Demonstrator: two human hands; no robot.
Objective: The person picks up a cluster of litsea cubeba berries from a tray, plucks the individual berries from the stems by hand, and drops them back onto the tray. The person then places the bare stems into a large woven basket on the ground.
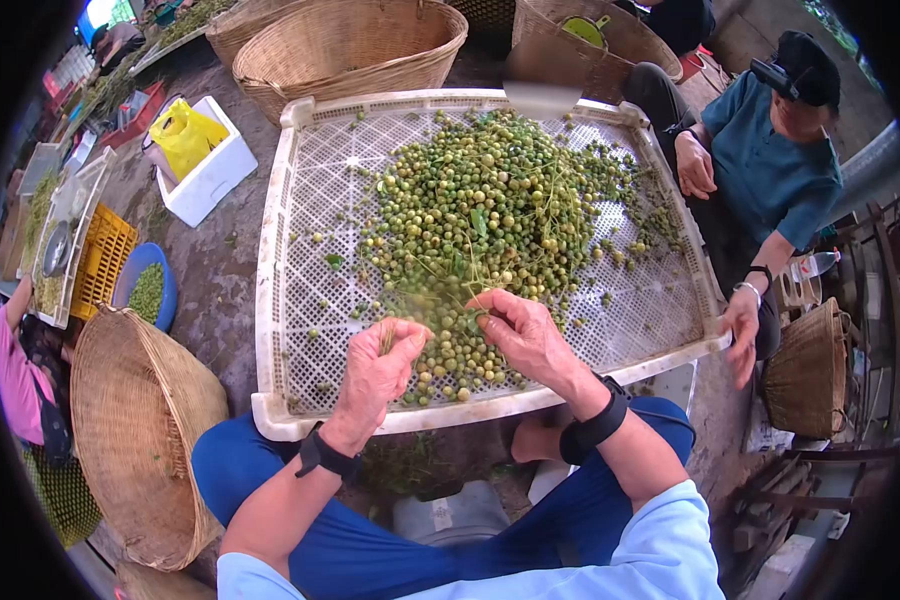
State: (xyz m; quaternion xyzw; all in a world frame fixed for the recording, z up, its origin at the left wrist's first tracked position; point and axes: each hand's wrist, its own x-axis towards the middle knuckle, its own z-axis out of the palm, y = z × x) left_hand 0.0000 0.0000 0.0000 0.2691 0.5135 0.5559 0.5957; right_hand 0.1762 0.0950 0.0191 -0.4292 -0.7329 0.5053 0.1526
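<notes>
Below, both hands (450, 350) pinching green fruit stems (440, 290) over white tray (270, 300), no legible writing.

Woven baskets (350, 45), a white foam box (210, 170), a yellow crate (103, 258) and a seated co-worker (770, 160) surround the workplace.

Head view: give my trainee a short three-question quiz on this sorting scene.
1. True or false: the white perforated plastic tray holds a heap of small round green fruits.
2. What does the left hand pinch: A a knife, B a thin green stem, C a cup?
3. Whose hand grips the tray's right corner?

Key: 1 true. 2 B; the right hand works at the heap's near edge. 3 The co-worker's hand, the seated person in the teal shirt.
</notes>
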